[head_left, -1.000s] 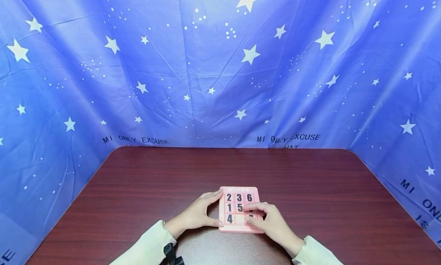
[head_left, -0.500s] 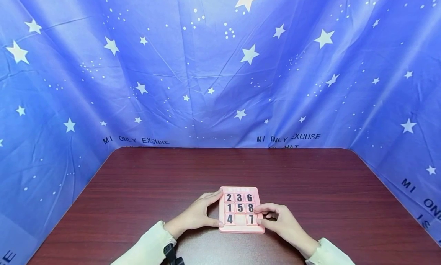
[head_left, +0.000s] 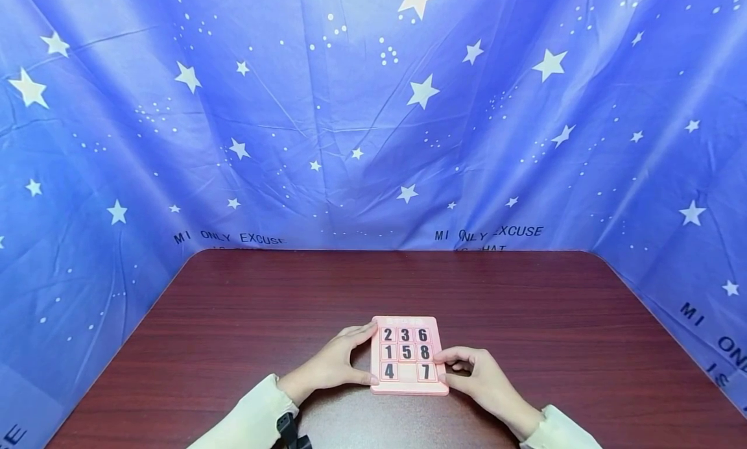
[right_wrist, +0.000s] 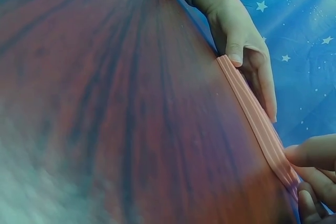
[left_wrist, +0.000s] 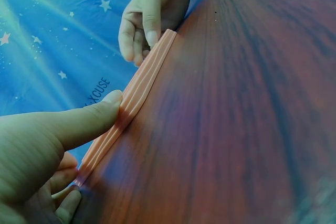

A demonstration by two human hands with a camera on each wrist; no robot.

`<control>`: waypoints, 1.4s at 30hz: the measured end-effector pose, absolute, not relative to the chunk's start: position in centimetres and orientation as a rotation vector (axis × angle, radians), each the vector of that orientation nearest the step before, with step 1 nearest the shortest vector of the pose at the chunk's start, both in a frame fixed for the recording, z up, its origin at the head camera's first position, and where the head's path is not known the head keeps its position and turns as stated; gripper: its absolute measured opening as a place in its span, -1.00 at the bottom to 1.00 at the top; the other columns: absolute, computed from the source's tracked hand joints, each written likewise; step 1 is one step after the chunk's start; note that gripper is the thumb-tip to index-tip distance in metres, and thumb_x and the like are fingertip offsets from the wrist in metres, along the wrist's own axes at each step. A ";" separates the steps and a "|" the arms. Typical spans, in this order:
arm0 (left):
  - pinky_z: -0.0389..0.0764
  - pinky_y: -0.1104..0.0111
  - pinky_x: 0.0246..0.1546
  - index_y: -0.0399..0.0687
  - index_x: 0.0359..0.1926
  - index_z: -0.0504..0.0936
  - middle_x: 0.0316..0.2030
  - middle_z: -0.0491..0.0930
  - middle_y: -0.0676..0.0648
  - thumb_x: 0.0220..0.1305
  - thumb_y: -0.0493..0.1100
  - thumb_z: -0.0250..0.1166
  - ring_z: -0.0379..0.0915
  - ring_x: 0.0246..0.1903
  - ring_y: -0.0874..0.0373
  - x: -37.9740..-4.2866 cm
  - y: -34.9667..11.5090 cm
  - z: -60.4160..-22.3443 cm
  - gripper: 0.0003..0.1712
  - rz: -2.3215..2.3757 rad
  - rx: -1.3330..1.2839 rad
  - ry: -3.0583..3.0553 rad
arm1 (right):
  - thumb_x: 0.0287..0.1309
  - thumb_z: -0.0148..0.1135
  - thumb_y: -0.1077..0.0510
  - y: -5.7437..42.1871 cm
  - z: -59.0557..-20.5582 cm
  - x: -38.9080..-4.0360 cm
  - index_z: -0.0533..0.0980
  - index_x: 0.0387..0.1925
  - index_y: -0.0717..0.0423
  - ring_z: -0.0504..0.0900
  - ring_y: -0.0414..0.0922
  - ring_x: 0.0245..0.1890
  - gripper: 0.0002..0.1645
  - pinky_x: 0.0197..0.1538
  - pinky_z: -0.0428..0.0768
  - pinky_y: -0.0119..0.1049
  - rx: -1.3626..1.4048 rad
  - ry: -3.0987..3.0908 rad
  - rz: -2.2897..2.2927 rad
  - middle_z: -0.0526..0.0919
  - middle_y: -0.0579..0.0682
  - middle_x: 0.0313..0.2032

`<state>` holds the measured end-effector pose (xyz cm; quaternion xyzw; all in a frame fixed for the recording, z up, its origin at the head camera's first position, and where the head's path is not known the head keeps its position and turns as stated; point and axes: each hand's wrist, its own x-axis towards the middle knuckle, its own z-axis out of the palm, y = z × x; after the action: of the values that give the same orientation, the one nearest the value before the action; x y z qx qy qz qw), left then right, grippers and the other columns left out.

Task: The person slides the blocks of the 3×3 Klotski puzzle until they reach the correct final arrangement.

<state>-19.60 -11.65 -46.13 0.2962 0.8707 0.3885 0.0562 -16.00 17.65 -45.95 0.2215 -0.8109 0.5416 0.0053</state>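
Note:
A pink sliding number puzzle (head_left: 407, 372) lies flat in front of me in the head view. Its rows read 2 3 6, then 1 5 8, then 4, a gap and 7. My left hand (head_left: 334, 366) holds the left side, thumb by the near corner and fingers by the far one. On the opposite side, my right hand (head_left: 483, 379) has its index fingertip at the edge beside the 8 and its thumb beside the 7. From the left wrist, the layered pink side (left_wrist: 139, 93) shows with the left thumb (left_wrist: 100, 114) pressed against it; the numbers are hidden there.
The puzzle rests on a dark red wood-grain table (head_left: 280, 293) with rounded far corners. A blue curtain (head_left: 350, 111) with white stars and lettering hangs behind and at both sides. A black device (head_left: 288, 426) is strapped at the left sleeve.
My right hand has drawn back rightward from over the tiles to the puzzle's right edge, uncovering the 8 and 7. The left hand and visible tiles stay in place.

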 end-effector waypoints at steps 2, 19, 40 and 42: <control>0.18 0.06 0.29 -0.26 0.36 0.22 0.38 0.18 -0.11 -0.16 0.04 0.53 0.13 0.30 -0.03 -19.6 -11.6 -46.1 0.09 1.177 0.897 2.641 | -0.06 0.36 0.31 17.7 -45.9 -15.9 0.63 -0.22 0.27 0.55 -0.33 -0.32 -0.73 -0.23 0.54 -0.42 0.696 -2.532 1.669 0.71 0.11 -0.27; 0.18 0.05 0.28 -0.26 0.37 0.21 0.39 0.16 -0.11 -0.15 0.05 0.53 0.13 0.30 -0.03 -19.6 -11.7 -46.2 0.10 1.188 0.903 2.636 | -0.19 0.45 0.25 16.1 -46.4 -15.4 0.69 -0.34 0.00 0.39 -0.30 -0.49 -0.75 -0.42 0.39 -0.44 0.517 -2.582 1.442 0.66 -0.15 -0.41; 0.16 0.03 0.29 -0.25 0.37 0.20 0.40 0.15 -0.10 -0.16 0.06 0.53 0.12 0.30 -0.03 -19.5 -11.7 -46.2 0.12 1.191 0.897 2.633 | -0.30 0.51 0.26 14.2 -46.3 -15.2 0.70 -0.44 -0.15 0.45 -0.28 -0.30 -0.70 -0.21 0.42 -0.42 0.261 -2.650 1.406 0.57 -0.19 -0.38; 0.16 0.03 0.29 -0.25 0.37 0.20 0.40 0.15 -0.10 -0.16 0.06 0.53 0.12 0.30 -0.03 -19.5 -11.7 -46.2 0.11 1.193 0.895 2.632 | -0.30 0.50 0.26 14.2 -46.3 -15.2 0.70 -0.44 -0.15 0.43 -0.29 -0.30 -0.70 -0.21 0.41 -0.42 0.262 -2.649 1.406 0.56 -0.20 -0.38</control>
<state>-19.53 -11.70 -46.21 0.2953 0.8686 0.3936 0.0581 -15.18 14.16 -46.31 0.0869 -0.8780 0.4661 0.0654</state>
